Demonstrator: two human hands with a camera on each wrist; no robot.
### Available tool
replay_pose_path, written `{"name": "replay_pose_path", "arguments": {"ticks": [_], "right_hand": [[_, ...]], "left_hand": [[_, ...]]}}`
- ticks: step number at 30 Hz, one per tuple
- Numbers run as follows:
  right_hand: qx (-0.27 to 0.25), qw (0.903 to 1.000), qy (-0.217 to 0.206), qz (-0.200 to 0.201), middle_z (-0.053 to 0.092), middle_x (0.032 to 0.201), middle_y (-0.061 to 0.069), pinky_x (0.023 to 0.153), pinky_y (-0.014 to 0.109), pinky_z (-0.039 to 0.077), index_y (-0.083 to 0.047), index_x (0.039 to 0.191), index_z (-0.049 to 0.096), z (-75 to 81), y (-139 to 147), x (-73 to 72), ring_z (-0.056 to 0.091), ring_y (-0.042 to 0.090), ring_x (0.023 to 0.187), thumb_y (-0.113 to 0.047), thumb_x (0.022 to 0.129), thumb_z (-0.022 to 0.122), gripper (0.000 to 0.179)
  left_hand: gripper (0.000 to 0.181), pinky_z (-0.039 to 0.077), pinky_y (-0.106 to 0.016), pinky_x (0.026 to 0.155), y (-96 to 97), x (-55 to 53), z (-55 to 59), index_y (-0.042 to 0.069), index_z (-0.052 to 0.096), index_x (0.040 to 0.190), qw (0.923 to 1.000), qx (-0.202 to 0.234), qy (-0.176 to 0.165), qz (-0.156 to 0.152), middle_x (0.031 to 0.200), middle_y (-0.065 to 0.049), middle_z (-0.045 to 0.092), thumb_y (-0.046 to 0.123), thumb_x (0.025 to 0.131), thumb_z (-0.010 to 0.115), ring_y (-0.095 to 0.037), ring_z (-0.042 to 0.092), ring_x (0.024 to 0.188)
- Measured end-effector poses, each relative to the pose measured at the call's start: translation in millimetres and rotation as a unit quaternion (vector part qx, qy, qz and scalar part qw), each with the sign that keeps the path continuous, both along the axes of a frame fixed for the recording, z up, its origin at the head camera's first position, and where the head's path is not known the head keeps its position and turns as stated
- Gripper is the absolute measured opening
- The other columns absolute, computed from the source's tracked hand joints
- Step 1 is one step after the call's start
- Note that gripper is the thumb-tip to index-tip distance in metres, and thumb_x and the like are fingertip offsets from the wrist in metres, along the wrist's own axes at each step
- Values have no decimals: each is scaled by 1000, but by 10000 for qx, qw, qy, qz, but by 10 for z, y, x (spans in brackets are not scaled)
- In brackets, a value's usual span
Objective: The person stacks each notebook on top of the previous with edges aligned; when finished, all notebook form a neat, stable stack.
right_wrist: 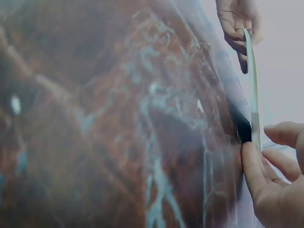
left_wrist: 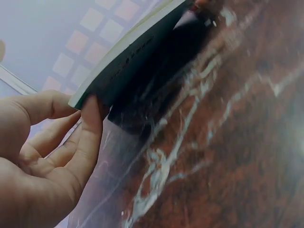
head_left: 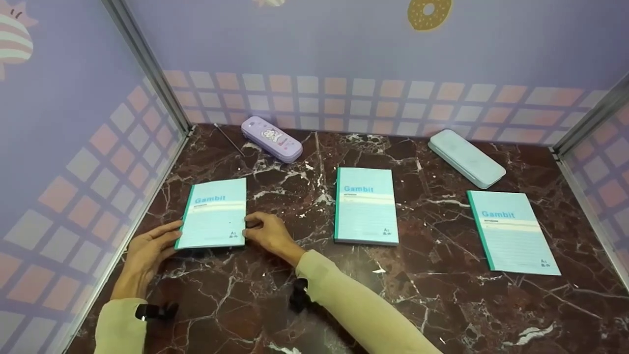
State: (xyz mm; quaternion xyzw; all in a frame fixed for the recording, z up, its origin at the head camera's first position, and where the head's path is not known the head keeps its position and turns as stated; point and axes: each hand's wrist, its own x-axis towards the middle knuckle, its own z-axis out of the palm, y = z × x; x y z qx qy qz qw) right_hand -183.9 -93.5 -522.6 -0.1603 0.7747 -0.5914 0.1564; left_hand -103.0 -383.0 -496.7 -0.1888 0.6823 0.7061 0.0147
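A light-blue Gambit notebook (head_left: 214, 214) with a green spine is held between both hands at the left of the table. My left hand (head_left: 147, 250) pinches its spine side near the lower corner. In the left wrist view the thumb (left_wrist: 91, 118) lies under the notebook, whose underside (left_wrist: 128, 61) is raised over the marble with a dark shadow beneath. At the opposite edge, my right hand (head_left: 272, 237) grips the lower right side between thumb and fingers. The right wrist view shows the notebook (right_wrist: 253, 85) edge-on, spanning from one hand to the other.
Two similar notebooks lie flat, one in the middle (head_left: 366, 206) and one at the right (head_left: 513, 233). Behind them are a purple pencil case (head_left: 272, 140), a thin dark stick (head_left: 229, 139) and a pale pencil case (head_left: 467, 158). Patterned panels (head_left: 344, 49) enclose the marble table (head_left: 432, 300).
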Motion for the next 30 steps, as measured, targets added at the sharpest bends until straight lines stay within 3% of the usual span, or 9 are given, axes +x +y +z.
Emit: {"name": "replay_pose_path", "arguments": {"ticks": [4, 7, 11, 14, 22, 28, 30], "right_hand": [[-583, 9962, -644, -14, 72, 102, 7, 77, 28, 63, 2, 135, 68, 4, -15, 6, 75, 18, 85, -1, 95, 78, 41], [-815, 9928, -871, -42, 69, 99, 7, 77, 29, 64, 4, 137, 66, -17, -17, 7, 73, 18, 83, 5, 93, 78, 45], [-587, 9961, -638, -185, 70, 96, 4, 75, 26, 61, 2, 133, 69, -25, 11, -5, 69, 13, 82, 3, 90, 80, 44], [-362, 9981, -449, -234, 70, 95, 1, 75, 24, 59, -1, 131, 72, 2, 49, -22, 68, 11, 83, 1, 90, 81, 42], [-389, 9984, -204, -344, 72, 97, 4, 80, 24, 60, 2, 127, 73, 58, 225, -95, 68, 12, 86, 4, 88, 82, 40], [-382, 9986, 30, -369, 73, 102, 7, 82, 25, 60, 1, 126, 74, 88, 421, -114, 69, 14, 90, 2, 90, 81, 37], [-442, 9983, 67, -365, 73, 104, 8, 83, 26, 60, 2, 127, 74, 109, 490, -123, 69, 16, 92, 2, 90, 80, 37]], "left_hand": [[35, 61, -22, 82, 23, -2, 19, 8, 74, 135, 9999, 127, 54, 0, 111, 11, 75, 13, 100, 77, -6, 70, 98], [37, 61, -22, 81, 55, 2, 21, 6, 73, 135, 9999, -76, 20, 69, 108, 12, 75, 13, 99, 79, -6, 71, 96], [45, 62, -24, 80, 109, 4, 21, -4, 68, 137, 9984, -546, 97, 58, 100, 10, 77, 11, 97, 81, -6, 74, 90], [52, 63, -26, 83, 141, 13, 45, -10, 62, 141, 9959, -866, 212, -164, 102, 9, 77, 11, 97, 81, -7, 75, 90], [60, 63, -33, 89, 319, -6, 120, -3, 62, 146, 9870, -1511, 151, -519, 130, -10, 72, 19, 95, 84, -10, 76, 93], [55, 62, -31, 82, 499, -50, 174, 1, 65, 144, 9864, -1560, 225, -469, 108, -3, 80, 19, 95, 84, -10, 75, 88], [54, 62, -31, 82, 562, -60, 200, 0, 65, 144, 9864, -1530, 322, -503, 107, -3, 80, 17, 96, 83, -9, 75, 90]]}}
